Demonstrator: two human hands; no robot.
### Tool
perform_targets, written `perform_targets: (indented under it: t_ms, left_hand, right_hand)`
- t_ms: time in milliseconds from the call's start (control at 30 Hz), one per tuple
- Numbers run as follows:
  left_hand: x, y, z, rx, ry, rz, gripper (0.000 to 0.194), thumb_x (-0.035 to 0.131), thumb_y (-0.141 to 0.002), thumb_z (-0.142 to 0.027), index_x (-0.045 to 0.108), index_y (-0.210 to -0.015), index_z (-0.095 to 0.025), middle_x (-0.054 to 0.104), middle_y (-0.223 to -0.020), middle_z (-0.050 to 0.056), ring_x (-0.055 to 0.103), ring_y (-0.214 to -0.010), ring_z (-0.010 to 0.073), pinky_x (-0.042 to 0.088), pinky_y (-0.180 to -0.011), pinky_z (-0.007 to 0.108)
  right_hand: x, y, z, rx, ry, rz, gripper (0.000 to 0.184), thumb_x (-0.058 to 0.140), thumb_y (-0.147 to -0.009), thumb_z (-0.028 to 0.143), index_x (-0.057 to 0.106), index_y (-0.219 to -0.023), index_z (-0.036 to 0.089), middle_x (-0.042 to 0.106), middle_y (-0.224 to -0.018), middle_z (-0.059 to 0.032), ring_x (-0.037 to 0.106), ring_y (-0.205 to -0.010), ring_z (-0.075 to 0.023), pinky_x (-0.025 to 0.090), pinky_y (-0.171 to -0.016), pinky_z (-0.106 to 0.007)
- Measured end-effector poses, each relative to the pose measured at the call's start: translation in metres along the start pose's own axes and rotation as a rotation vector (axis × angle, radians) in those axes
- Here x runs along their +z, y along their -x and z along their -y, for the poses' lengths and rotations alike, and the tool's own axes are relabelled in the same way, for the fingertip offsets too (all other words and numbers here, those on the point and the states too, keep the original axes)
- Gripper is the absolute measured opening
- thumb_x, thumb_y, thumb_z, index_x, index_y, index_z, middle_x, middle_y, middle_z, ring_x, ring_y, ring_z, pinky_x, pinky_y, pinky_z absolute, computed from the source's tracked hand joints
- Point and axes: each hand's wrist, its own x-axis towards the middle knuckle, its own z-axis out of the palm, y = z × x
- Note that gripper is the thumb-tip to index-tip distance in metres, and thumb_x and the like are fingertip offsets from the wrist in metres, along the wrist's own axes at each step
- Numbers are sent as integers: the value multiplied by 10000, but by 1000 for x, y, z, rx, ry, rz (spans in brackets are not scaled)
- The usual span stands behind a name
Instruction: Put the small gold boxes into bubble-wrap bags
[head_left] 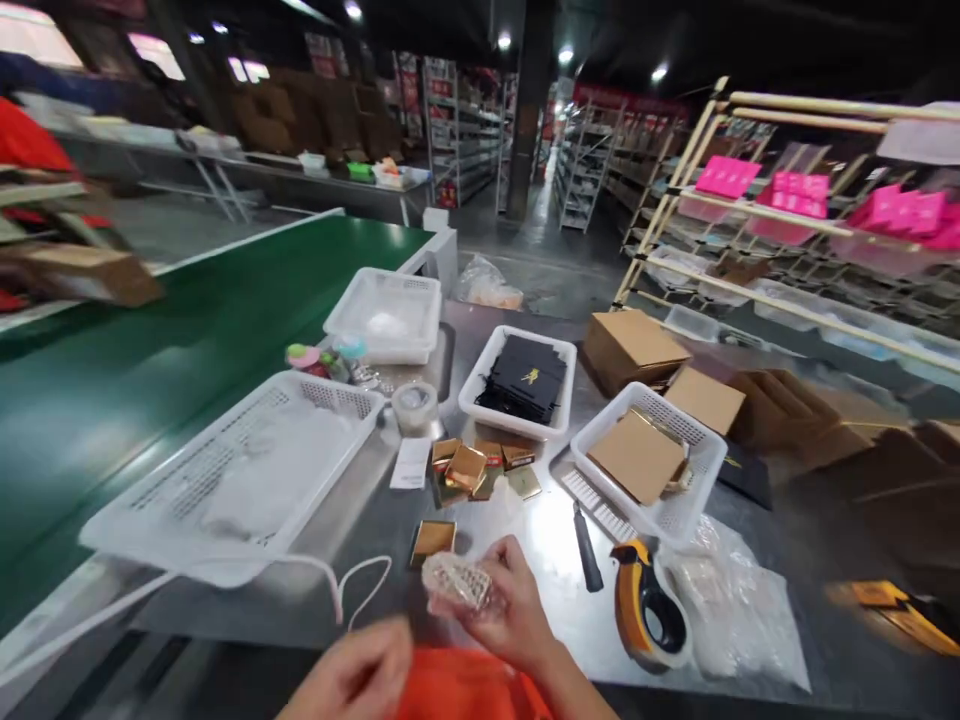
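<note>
The wrapped packet (459,582) sits just above the near edge of the metal table (360,590), and I see my right hand (506,605) closed around its right side, thumb on top, fingers beneath. My left hand (371,665) is lower and to the left, apart from the packet, with its fingers curled in; it is blurred, so I cannot tell whether it holds anything.

The packet is small and lumpy, its clear plastic crinkled and shiny over a pale, dotted surface. Just beyond it I have a flat, square gold box (433,541), glossy, and farther off a loose heap of gold boxes (466,468) beside a smooth white card (411,463).

To the right lie a slim dark knife (587,547), a yellow and black tape dispenser (649,610) and a pile of soft, see-through plastic bags (739,605). Past these I make out a white basket (694,515) holding stiff brown cardboard (637,458), and a white tray (469,392) stacked with matte black pouches (525,375)
</note>
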Motion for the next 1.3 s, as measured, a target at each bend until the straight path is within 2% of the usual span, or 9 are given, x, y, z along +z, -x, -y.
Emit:
perform_targets:
  t_ms: [67,167,333,600,700,833,967,1100,1300]
  left_hand:
    - [24,-7,-5,-2,-45,-60,465,471,-885,-536,424,-564,-202,489,-617,1,473,-579,137,410,-543,260]
    - [46,-36,-5,-101,-267,-202,315,521,-812,-460,482,-630,-205,511,-668,8,482,-636,164,374,-607,282]
    - [59,-65,12,-213,-291,78,155,543,-723,-286,496,-610,-190,510,-597,-19,470,-600,148,337,-588,256]
    - [65,-74,25,-201,-53,250,125,581,-681,-285,544,-726,-174,522,-604,-42,491,-586,135,371,-556,233]
    - [58,-78,33,-185,-79,64,99,480,-720,-229,562,-711,-175,566,-616,-17,535,-603,153,414,-594,254]
    - [40,-78,37,-99,-273,-345,200,419,-783,-219,609,-836,-187,667,-804,40,606,-731,191,446,-683,290]
    - [44,-73,26,-60,-450,-345,146,462,-844,-258,594,-876,-207,658,-787,26,597,-715,180,420,-664,269]
    - [63,-71,14,-42,-633,-281,254,496,-895,-363,580,-717,-201,604,-690,14,546,-651,164,346,-607,253]
    - [71,-71,10,72,-356,-251,291,471,-911,-344,590,-701,-181,576,-665,7,530,-624,148,372,-604,246]
  right_hand:
    - [-3,2,-7,-86,70,81,152,650,-771,306,649,-861,183,440,-823,-29,494,-783,-201,434,-652,-318]
    - [-11,11,-13,-138,151,160,189,609,-770,267,628,-941,187,456,-837,-39,495,-801,-217,437,-661,-337]
    - [-16,30,-16,-159,229,135,223,575,-763,258,610,-967,173,468,-876,-59,513,-808,-228,430,-641,-335]
    - [-16,28,-12,-53,141,115,217,616,-747,282,664,-933,181,501,-902,-67,523,-822,-227,444,-663,-337]
    - [-19,27,-6,47,-43,47,182,692,-729,321,701,-856,192,484,-861,-43,531,-810,-206,458,-687,-322]
    - [-25,27,-2,416,-559,-272,261,725,-724,449,703,-819,207,590,-882,-46,590,-836,-216,499,-766,-355]
    - [-27,24,2,639,-834,-576,381,697,-767,464,680,-1056,216,711,-1034,-78,657,-963,-253,495,-914,-429]
    - [-23,34,6,581,-666,-798,452,685,-791,463,612,-1173,231,681,-1186,-96,629,-1090,-278,481,-974,-467]
    - [-22,59,-5,157,-174,-426,348,648,-821,248,621,-1166,281,675,-1101,-76,636,-1021,-273,510,-902,-449]
